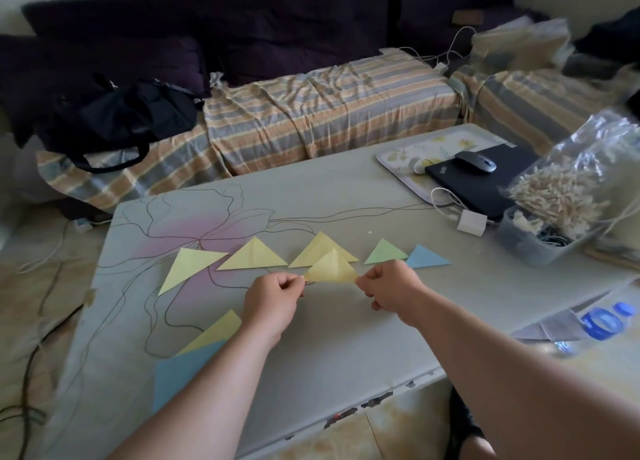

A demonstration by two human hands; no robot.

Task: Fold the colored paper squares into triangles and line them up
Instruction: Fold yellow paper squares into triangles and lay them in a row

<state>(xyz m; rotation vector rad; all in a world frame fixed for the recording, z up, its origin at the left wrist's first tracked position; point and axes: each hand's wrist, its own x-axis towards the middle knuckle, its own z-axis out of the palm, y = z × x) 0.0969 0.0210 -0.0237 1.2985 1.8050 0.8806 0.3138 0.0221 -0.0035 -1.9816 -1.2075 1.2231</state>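
Yellow triangle (331, 267): light, floppy; we judge corner holds best.
Left hand (273, 298): we pinch its left corner.
Right hand (388, 288): we pinch its right corner.

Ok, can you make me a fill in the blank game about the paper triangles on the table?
1. The left hand and right hand pinch a folded paper triangle coloured ____.
2. The folded blue paper triangle lies at the ____ end of the row.
3. Right beside it lies the folded paper triangle coloured ____.
4. The grey computer mouse sits on a closed black ____.

Missing words: yellow; right; green; laptop
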